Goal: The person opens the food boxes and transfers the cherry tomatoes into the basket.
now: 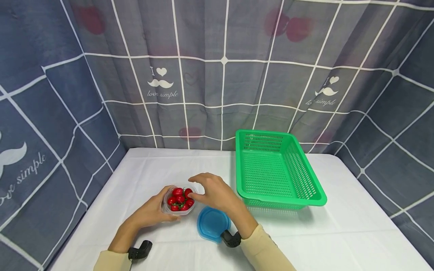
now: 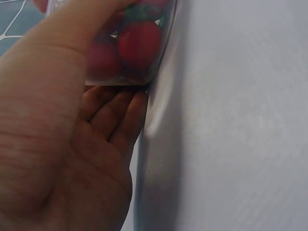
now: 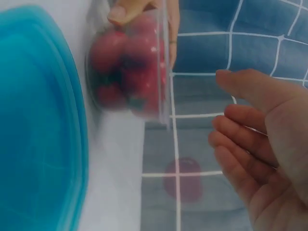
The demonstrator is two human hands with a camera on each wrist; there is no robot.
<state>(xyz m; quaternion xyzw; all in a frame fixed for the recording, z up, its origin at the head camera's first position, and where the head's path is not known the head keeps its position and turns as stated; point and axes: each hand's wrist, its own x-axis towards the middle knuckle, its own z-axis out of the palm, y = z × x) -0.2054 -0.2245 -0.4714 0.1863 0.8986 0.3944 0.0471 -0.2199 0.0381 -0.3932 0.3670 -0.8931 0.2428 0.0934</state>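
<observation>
A clear plastic container [image 1: 183, 213] full of red cherry tomatoes [image 1: 180, 199] with green stems sits left of centre on the white table. My left hand [image 1: 152, 211] grips it from the left, thumb at the near side and fingers round the far side. Above the container's right side, my right hand [image 1: 216, 192] hovers with its fingers loosely bent. The right wrist view shows nothing between that hand's fingers [image 3: 240, 137] and thumb. A blue lid [image 1: 212, 223] lies on the table just right of the container, partly under the right forearm.
A green mesh basket [image 1: 276, 171] stands on the right of the white table [image 1: 342, 218], behind the right forearm. Grey checked curtains [image 1: 203, 82] hang behind the table and along both sides. Both wrists wear black camera mounts [image 1: 139, 250].
</observation>
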